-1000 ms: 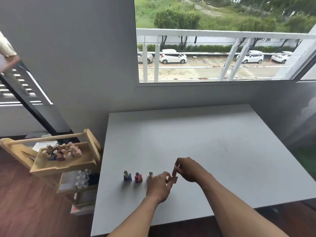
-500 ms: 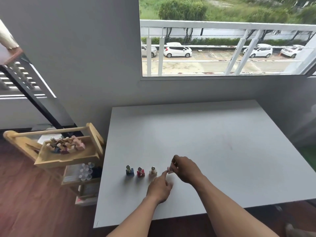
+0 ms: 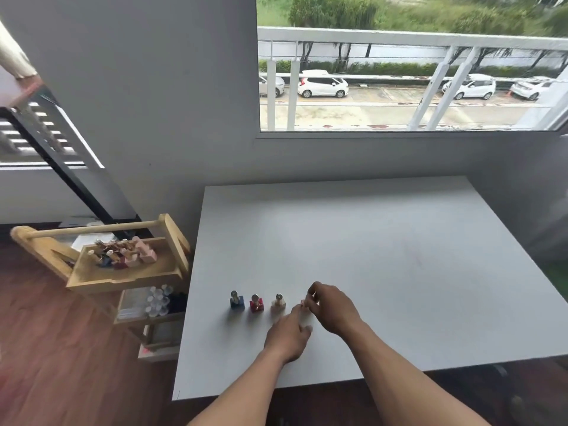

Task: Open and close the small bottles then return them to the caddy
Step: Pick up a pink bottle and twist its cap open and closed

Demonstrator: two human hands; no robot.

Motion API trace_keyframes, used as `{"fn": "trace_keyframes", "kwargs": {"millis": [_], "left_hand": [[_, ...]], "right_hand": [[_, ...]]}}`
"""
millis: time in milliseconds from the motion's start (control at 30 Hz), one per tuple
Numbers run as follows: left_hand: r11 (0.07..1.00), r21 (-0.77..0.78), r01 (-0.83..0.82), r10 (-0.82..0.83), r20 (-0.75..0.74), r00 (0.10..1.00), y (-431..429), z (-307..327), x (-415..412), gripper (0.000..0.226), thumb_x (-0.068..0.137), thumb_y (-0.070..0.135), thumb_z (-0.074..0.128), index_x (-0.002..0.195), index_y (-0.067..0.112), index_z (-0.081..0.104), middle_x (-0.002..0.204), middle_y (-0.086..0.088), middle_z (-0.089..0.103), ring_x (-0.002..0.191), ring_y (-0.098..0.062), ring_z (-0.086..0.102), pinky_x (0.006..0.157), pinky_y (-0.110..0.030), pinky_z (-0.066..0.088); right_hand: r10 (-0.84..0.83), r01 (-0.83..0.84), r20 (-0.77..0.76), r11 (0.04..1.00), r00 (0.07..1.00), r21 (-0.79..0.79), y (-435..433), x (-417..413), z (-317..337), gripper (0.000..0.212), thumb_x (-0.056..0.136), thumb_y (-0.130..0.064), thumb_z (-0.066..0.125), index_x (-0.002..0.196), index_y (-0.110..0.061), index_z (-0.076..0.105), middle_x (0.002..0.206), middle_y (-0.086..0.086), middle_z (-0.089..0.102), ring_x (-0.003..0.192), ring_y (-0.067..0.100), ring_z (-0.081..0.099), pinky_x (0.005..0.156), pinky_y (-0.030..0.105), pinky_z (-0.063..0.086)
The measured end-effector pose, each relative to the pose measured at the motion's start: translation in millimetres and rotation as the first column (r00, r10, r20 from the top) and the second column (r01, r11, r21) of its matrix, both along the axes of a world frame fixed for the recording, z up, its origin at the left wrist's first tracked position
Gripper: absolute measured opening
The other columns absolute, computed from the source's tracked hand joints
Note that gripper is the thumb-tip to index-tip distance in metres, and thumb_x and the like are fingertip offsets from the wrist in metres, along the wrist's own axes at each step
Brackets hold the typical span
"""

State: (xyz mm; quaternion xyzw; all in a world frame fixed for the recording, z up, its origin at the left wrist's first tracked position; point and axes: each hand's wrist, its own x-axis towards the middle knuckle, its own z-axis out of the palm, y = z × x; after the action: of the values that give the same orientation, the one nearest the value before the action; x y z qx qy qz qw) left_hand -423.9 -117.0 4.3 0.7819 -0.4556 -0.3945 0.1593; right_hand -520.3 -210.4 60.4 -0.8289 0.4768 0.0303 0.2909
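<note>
Fingers of our right hand (image 3: pixel 333 307) pinch the pink bottle (image 3: pixel 304 303), right of the cream bottle (image 3: pixel 278 302). Our left hand (image 3: pixel 289 335) steadies it, loosely curled.

White cars (image 3: pixel 322 84) parked beyond the railing (image 3: pixel 399 36), outside the window.

Three bottles (image 3: pixel 256 302) on table (image 3: pixel 368 241), caddy (image 3: pixel 123 265) leftward.

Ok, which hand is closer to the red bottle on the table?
Left. The left hand sits just right of and nearer the camera than the red bottle. The right hand is farther right, past the cream bottle, at a small pink bottle.
</note>
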Motion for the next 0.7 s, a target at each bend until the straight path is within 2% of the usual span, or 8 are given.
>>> {"fn": "trace_keyframes", "kwargs": {"millis": [100, 233, 367, 433, 500, 567, 633, 700], "left_hand": [[1.0, 0.003, 0.006, -0.006, 0.003, 1.0, 1.7, -0.8, 2.0, 0.055, 0.092, 0.041, 0.042, 0.145, 0.033, 0.027, 0.118, 0.004, 0.06, 0.111, -0.02, 0.056, 0.08, -0.032, 0.045], [1.0, 0.006, 0.014, -0.014, -0.002, 1.0, 2.2, -0.3, 5.2, 0.056, 0.093, 0.041, 0.043, 0.146, 0.032, 0.027, 0.121, 0.003, 0.06, 0.115, -0.021, 0.054, 0.088, -0.034, 0.046], [1.0, 0.002, 0.028, -0.028, -0.014, 1.0, 4.9, 1.3, 8.0, 0.053, 0.092, 0.04, 0.044, 0.143, 0.034, 0.03, 0.118, 0.003, 0.06, 0.11, -0.02, 0.056, 0.088, -0.036, 0.048], [0.999, -0.002, 0.04, -0.04, -0.014, 0.999, 6.6, 1.6, 10.1, 0.049, 0.093, 0.04, 0.044, 0.14, 0.034, 0.034, 0.117, 0.003, 0.06, 0.108, -0.02, 0.057, 0.087, -0.036, 0.048], [1.0, -0.006, 0.027, -0.027, -0.018, 0.999, 8.6, 1.7, 12.9, 0.043, 0.093, 0.039, 0.045, 0.135, 0.032, 0.04, 0.117, 0.003, 0.061, 0.107, -0.02, 0.058, 0.087, -0.035, 0.048], [1.0, -0.018, 0.001, -0.001, -0.01, 1.0, 12.4, 0.1, 17.6, 0.032, 0.093, 0.038, 0.047, 0.124, 0.029, 0.05, 0.112, 0.005, 0.064, 0.103, -0.019, 0.059, 0.087, -0.034, 0.048], [0.999, -0.043, -0.02, 0.021, 0.023, 1.0, 18.3, -1.3, 23.6, 0.02, 0.092, 0.037, 0.047, 0.106, 0.026, 0.057, 0.103, 0.005, 0.067, 0.098, -0.019, 0.061, 0.086, -0.034, 0.049], [0.998, -0.06, -0.034, 0.037, 0.059, 0.998, 26.0, -2.7, 30.3, 0.019, 0.092, 0.036, 0.045, 0.092, 0.024, 0.059, 0.096, 0.003, 0.068, 0.092, -0.021, 0.061, 0.081, -0.035, 0.049]], "right_hand": [[-0.027, 0.027, 0.013, 0.999, 1.0, 0.017, 2.4, -0.2, -2.4, 0.023, 0.098, -0.035, 0.045, 0.108, -0.018, 0.057, 0.106, -0.002, 0.067, 0.095, 0.021, 0.061, 0.079, 0.035, 0.05], [-0.049, 0.048, 0.017, 0.998, 0.999, 0.033, 4.1, -0.4, -4.3, 0.023, 0.099, -0.035, 0.044, 0.111, -0.019, 0.056, 0.108, -0.003, 0.067, 0.096, 0.021, 0.06, 0.079, 0.034, 0.049], [-0.057, 0.057, 0.007, 0.998, 0.998, 0.034, 6.1, 0.2, -7.6, 0.026, 0.099, -0.036, 0.041, 0.117, -0.021, 0.052, 0.107, -0.004, 0.068, 0.096, 0.019, 0.06, 0.078, 0.034, 0.049], [-0.053, 0.053, 0.0, 0.998, 0.999, 0.013, 8.3, 1.6, -8.7, 0.03, 0.099, -0.036, 0.04, 0.125, -0.023, 0.046, 0.102, -0.005, 0.069, 0.095, 0.019, 0.061, 0.074, 0.033, 0.046], [-0.082, 0.083, 0.014, 0.996, 0.997, -0.037, 11.8, 2.1, -9.9, 0.031, 0.098, -0.037, 0.039, 0.126, -0.024, 0.041, 0.088, -0.007, 0.068, 0.086, 0.019, 0.061, 0.067, 0.032, 0.042], [-0.13, 0.135, 0.049, 0.985, 0.99, -0.106, 17.5, 2.7, -10.1, 0.024, 0.097, -0.036, 0.039, 0.117, -0.024, 0.043, 0.076, -0.008, 0.062, 0.076, 0.02, 0.059, 0.063, 0.032, 0.039], [-0.128, 0.14, 0.079, 0.977, 0.989, -0.162, 24.7, 5.3, -9.7, 0.016, 0.097, -0.036, 0.04, 0.102, -0.022, 0.045, 0.074, -0.006, 0.063, 0.072, 0.023, 0.061, 0.061, 0.032, 0.038], [-0.081, 0.097, 0.098, 0.979, 0.992, -0.177, 33.6, 9.8, -11.1, 0.019, 0.097, -0.038, 0.042, 0.088, -0.022, 0.044, 0.075, -0.004, 0.064, 0.07, 0.026, 0.06, 0.059, 0.032, 0.036]]}}
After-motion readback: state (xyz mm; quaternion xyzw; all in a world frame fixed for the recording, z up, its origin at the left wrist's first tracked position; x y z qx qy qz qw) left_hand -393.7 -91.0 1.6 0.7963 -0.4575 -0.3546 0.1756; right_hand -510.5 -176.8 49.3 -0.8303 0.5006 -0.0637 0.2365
